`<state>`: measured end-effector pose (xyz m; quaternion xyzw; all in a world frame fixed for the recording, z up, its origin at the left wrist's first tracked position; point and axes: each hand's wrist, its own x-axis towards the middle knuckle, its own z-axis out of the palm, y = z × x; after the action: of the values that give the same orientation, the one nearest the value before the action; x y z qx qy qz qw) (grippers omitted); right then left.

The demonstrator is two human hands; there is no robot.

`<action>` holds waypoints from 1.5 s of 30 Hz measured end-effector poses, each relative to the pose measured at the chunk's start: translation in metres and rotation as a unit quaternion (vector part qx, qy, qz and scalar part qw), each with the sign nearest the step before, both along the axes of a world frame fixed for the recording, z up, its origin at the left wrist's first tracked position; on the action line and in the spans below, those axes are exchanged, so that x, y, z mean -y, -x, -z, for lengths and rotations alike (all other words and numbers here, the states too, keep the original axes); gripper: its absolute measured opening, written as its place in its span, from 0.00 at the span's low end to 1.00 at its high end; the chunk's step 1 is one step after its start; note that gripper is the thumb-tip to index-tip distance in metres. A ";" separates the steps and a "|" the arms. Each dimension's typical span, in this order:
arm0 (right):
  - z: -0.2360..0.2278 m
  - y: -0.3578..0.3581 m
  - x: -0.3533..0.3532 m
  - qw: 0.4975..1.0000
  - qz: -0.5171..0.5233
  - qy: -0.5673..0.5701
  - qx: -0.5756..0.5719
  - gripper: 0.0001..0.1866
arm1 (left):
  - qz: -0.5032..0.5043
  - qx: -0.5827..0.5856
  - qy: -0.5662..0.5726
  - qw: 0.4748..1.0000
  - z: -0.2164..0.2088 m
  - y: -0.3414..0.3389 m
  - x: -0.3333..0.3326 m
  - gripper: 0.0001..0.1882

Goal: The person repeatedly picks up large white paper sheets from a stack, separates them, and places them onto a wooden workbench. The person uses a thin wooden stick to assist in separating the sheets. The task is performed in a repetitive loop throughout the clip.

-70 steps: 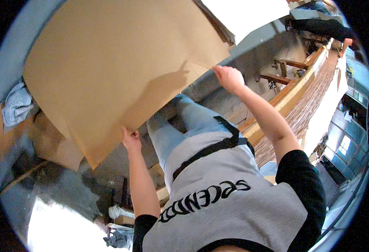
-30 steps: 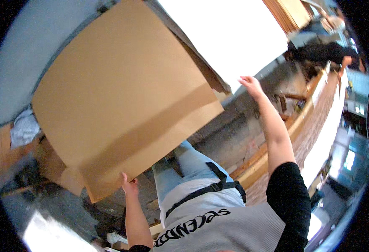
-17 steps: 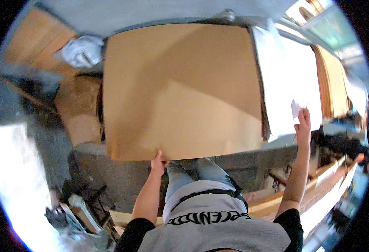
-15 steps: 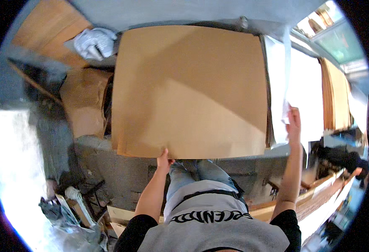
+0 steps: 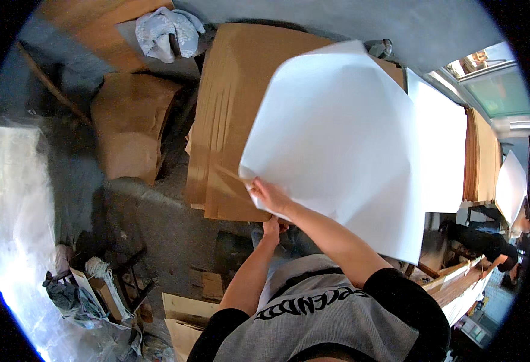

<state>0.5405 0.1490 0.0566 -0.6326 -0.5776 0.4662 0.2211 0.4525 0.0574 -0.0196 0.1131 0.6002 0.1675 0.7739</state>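
Observation:
A large white sheet is lifted and curved over a stack of brown cardboard sheets. My right hand reaches across to the left and grips the sheet's near left corner, fingers closed. Just below it, my left hand is closed at the near edge of the cardboard, its fingers partly hidden under that edge. Several cardboard layers fan out on the left of the stack. The white sheet covers the stack's middle and right side.
To the right lie more white sheets and a brown stack. A person in black works at the far right near long boards. A crumpled cloth and brown cardboard are left. Clutter stands lower left.
My right hand has swung left from the white stack, drawing a white sheet over the cardboard. My left hand remains at the cardboard's near edge. The view has shifted.

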 end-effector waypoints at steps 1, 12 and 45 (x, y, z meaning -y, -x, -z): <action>-0.003 0.013 0.000 0.998 -0.028 0.055 0.004 0.13 | -0.004 0.029 -0.009 1.000 0.006 0.001 0.003 0.17; 0.003 0.037 0.031 0.998 -0.044 -0.052 -0.007 0.19 | -0.091 0.175 -0.017 0.980 0.044 0.012 0.006 0.17; 0.044 -0.299 0.281 0.672 0.692 0.130 -0.231 0.15 | -0.013 0.095 0.084 0.992 -0.004 0.038 0.018 0.11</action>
<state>0.8393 -0.1316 0.0129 -0.7457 0.1614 0.3815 0.5219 0.4148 0.0397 -0.0159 0.0233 0.5371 0.1367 0.8320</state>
